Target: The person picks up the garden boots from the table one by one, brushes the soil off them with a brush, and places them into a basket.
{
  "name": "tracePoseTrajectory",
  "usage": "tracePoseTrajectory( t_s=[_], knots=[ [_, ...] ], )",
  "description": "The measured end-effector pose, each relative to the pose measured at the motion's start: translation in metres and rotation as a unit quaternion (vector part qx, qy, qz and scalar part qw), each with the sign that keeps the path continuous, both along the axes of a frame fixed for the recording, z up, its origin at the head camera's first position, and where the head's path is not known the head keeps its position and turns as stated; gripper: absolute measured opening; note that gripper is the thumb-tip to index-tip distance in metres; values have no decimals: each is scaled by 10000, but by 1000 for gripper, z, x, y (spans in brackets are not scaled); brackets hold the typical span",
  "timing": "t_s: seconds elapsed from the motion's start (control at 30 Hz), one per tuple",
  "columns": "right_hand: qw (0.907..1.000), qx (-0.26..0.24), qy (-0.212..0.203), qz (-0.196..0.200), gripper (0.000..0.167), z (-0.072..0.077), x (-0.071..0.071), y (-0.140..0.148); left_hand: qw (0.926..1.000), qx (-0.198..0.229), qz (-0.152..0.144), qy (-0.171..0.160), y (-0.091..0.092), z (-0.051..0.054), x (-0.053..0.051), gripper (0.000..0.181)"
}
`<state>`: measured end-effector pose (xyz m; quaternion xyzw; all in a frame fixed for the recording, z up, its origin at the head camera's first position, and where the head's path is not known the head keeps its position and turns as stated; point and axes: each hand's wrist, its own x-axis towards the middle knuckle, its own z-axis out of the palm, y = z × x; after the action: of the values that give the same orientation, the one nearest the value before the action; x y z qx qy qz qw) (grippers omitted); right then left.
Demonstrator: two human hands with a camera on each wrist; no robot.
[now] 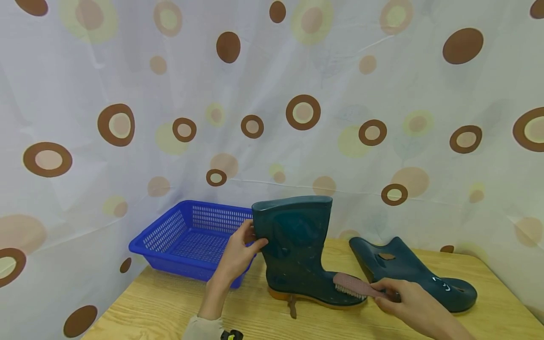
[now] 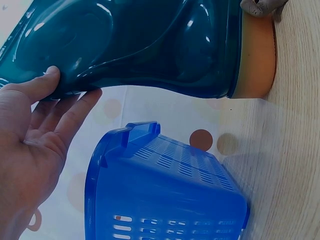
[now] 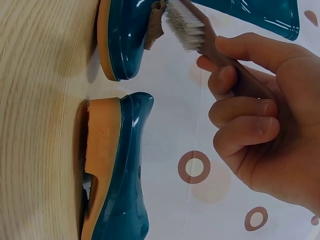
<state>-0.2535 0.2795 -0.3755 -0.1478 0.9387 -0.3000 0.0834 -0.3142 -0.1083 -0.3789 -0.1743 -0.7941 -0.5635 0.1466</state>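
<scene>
A dark green rubber boot (image 1: pixel 293 241) with an orange sole stands upright on the table. My left hand (image 1: pixel 238 250) grips the back of its shaft, thumb on the near side. In my right hand (image 1: pixel 408 302) is a scrub brush (image 1: pixel 352 285), held by the handle, with pale bristles against the boot's toe. The right wrist view shows a brown scrap (image 3: pixel 155 25) on the toe beside the bristles. Another brown scrap (image 1: pixel 292 306) hangs at the heel. A second green boot (image 1: pixel 412 267) lies on its side at the right, bearing a brown patch (image 1: pixel 386 256) and white marks.
A blue perforated plastic basket (image 1: pixel 157 264) stands left of the upright boot, close behind my left hand. Behind the wooden table (image 1: pixel 161 311) hangs a white curtain (image 1: pixel 272 156) with brown circles. The table's right edge lies just past the second boot.
</scene>
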Motion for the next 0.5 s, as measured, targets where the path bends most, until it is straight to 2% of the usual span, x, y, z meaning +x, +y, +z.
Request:
tracePoseTrajectory(
  t_s=[0.4, 0.5],
  knots=[
    [9986, -28, -388, 368, 29, 2, 1, 5, 9999, -2, 13, 102, 1, -2, 0, 39],
    [9988, -73, -298, 377, 31, 3, 2, 7, 10000, 7, -9, 89, 0, -2, 0, 39]
  ],
)
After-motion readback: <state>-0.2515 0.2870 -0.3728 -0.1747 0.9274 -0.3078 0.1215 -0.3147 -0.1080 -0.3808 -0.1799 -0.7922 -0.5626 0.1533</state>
